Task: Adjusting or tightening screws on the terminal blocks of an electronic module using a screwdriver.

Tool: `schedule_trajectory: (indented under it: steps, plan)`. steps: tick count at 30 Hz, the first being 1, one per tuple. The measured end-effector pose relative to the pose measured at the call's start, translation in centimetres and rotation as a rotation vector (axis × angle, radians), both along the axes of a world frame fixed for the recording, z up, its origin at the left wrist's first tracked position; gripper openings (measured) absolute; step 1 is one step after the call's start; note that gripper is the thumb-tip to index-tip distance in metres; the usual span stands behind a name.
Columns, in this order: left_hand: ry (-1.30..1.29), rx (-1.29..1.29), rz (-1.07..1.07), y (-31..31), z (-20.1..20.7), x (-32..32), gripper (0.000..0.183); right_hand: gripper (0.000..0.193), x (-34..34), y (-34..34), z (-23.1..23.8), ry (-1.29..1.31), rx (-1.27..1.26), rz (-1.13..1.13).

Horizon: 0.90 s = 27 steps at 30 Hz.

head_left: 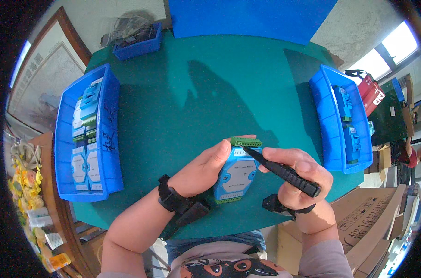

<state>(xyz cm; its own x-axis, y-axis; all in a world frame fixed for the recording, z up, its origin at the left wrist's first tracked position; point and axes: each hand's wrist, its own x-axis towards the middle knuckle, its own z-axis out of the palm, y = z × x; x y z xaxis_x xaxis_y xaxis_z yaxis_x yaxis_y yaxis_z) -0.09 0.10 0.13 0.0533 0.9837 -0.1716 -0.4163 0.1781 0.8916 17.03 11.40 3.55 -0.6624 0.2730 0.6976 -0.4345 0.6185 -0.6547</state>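
Above the near part of the green table, my left hand is closed on the upper left edge of a blue module with a pale label plate and green screw terminal blocks at both ends. My right hand grips a black pen-shaped tool with a tapered tip. The tip reaches the upper green terminal block, near its left part. Whether it touches a screw there is too small to tell. The fingers of my left hand behind the module are hidden.
A blue bin of similar modules stands at the left, and another blue bin with a couple of modules at the right. A smaller blue bin with dark parts sits at the far left. Cardboard boxes stand beside the table, lower right.
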Motion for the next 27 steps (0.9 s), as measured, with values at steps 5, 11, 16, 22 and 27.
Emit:
schedule_trajectory:
  steps: [5,11,16,22,27]
  plan:
    - [0.026,0.022,-0.016,0.0,-0.3,-0.2,0.075,0.052,-0.4,0.1,0.3,0.002,0.008,0.009]
    - [-0.076,-0.010,0.003,-0.1,0.0,-0.1,0.060,0.054,-0.4,0.2,0.0,0.008,0.023,0.002]
    - [-0.080,-0.019,0.010,-0.1,-0.1,0.0,0.059,0.053,-0.4,0.2,0.2,0.002,0.018,0.018]
    - [-0.105,-0.046,0.004,-0.2,0.2,-0.1,0.059,0.031,-0.9,-0.1,1.0,-0.015,0.079,-0.031]
    - [-0.118,-0.049,0.010,-0.1,-0.4,0.1,0.063,0.028,-0.8,0.2,1.3,-0.013,0.072,-0.007]
